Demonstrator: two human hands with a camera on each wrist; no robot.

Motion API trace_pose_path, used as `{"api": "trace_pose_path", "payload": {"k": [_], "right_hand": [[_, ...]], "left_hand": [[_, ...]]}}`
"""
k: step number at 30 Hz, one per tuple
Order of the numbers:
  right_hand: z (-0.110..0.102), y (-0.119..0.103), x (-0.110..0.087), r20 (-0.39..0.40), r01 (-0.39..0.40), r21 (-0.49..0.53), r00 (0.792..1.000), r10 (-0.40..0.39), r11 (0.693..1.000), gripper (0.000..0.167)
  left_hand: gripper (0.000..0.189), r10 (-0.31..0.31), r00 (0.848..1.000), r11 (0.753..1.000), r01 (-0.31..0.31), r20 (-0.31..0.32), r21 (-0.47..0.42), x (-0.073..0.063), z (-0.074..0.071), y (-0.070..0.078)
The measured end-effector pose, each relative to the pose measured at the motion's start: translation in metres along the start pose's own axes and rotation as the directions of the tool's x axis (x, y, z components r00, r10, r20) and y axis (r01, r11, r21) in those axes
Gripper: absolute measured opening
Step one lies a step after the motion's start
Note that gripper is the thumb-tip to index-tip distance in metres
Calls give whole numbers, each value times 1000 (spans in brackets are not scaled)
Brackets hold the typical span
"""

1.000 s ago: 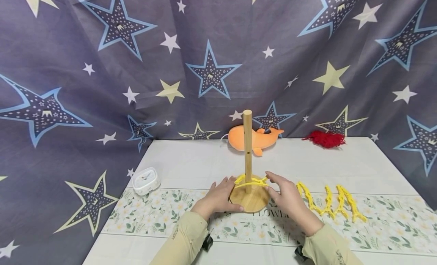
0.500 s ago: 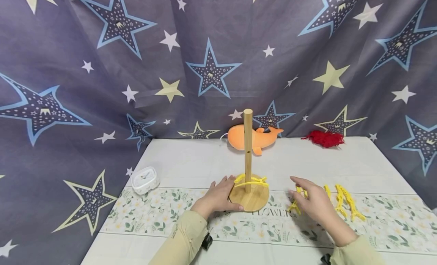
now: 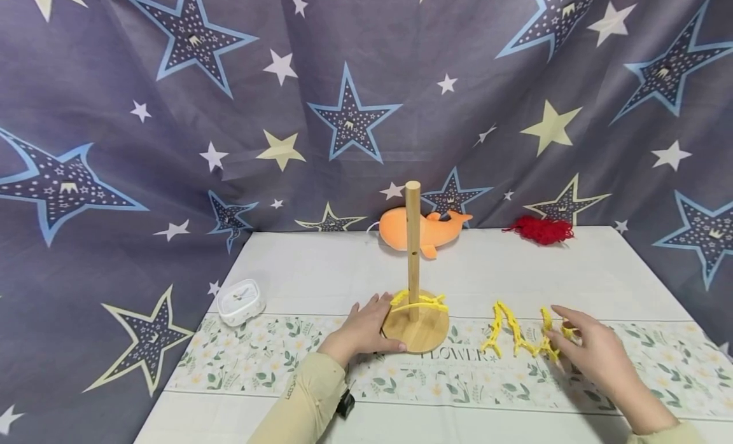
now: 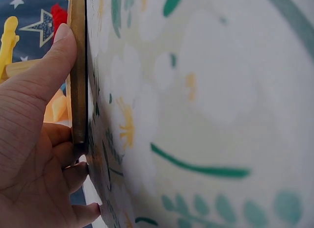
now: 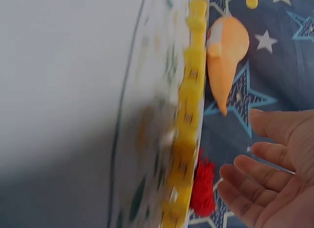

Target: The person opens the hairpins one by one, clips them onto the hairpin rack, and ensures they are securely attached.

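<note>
A round wooden stand (image 3: 432,336) with an upright post stands mid-table. My left hand (image 3: 363,329) grips the left side of its base, and in the left wrist view the thumb (image 4: 61,46) lies against the rim with the other fingers bent below it. A thin yellow branched plastic piece (image 3: 432,306) lies across the stand, around the foot of the post. More such yellow pieces (image 3: 515,333) lie in a zigzag to the right. My right hand (image 3: 598,355) hovers over their right end, fingers parted and holding nothing; it hides part of them.
Behind the post lies an orange whale plush (image 3: 446,231). A bundle of red yarn (image 3: 541,230) sits at the back right and a small white clock (image 3: 240,303) on the left. A star-patterned curtain (image 3: 321,177) hangs behind the table.
My right hand has moved away from the stand to the right, passing over the yellow pieces to their right end. The left hand has stayed on the base.
</note>
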State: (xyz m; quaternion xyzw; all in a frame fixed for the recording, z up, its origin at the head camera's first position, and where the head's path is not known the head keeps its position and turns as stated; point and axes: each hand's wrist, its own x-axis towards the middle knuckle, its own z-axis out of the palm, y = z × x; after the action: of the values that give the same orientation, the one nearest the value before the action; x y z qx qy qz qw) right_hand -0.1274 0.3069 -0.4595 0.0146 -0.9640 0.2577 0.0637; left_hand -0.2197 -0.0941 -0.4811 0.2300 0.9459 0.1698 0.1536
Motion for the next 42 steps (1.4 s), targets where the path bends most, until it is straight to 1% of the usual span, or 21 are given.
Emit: {"api": "trace_pose_path", "payload": {"k": [4,7,9,12,15,19,22,25,29,30,33,37,42], "right_hand": [[-7,17,-4,-12,-30,-40,999,30,999,57],[-12,28,-6,-3,-42,-70,999,42,997,58],[-15,35,-7,17,-54,-95,998,56,994,63],[-19,42,-5,66,-91,-137,993,100,986,74],[-22,49,-4,105,-167,-192,976,189,967,88],[-20,55,-4,159,-262,-251,938,306,932,106],[-18,58,-4,215,-285,-265,914,344,921,114],[-16,60,-6,263,-298,-251,895,362,921,99],[-13,62,-6,302,-313,-237,876,376,920,74],[-12,62,-6,308,-313,-237,874,377,920,73],[-10,62,-5,315,-298,-244,876,366,923,66],[-9,62,-6,311,-268,-241,889,336,933,55],[-9,62,-6,296,-253,-238,901,318,938,48]], "left_hand": [[107,-6,1000,1000,6,0,1,0,0,-1],[108,-8,1000,1000,8,-4,-5,-1,0,-1],[108,-12,1000,1000,12,0,-5,0,-1,-1],[108,-14,1000,1000,14,5,-1,0,-1,0],[108,-13,1000,1000,13,7,5,1,0,0],[108,-10,1000,1000,10,5,7,1,1,0],[108,-7,1000,1000,7,1,4,1,1,0],[108,-5,1000,1000,5,-3,-2,0,1,-1],[107,-4,1000,1000,4,-4,-2,0,1,-1],[107,-3,1000,1000,3,-3,-1,0,1,-1],[106,3,1000,1000,-3,-4,-5,-1,1,-1],[106,2,1000,1000,-2,-3,-11,-1,0,0],[107,-6,1000,1000,6,-1,-5,-1,0,0]]}}
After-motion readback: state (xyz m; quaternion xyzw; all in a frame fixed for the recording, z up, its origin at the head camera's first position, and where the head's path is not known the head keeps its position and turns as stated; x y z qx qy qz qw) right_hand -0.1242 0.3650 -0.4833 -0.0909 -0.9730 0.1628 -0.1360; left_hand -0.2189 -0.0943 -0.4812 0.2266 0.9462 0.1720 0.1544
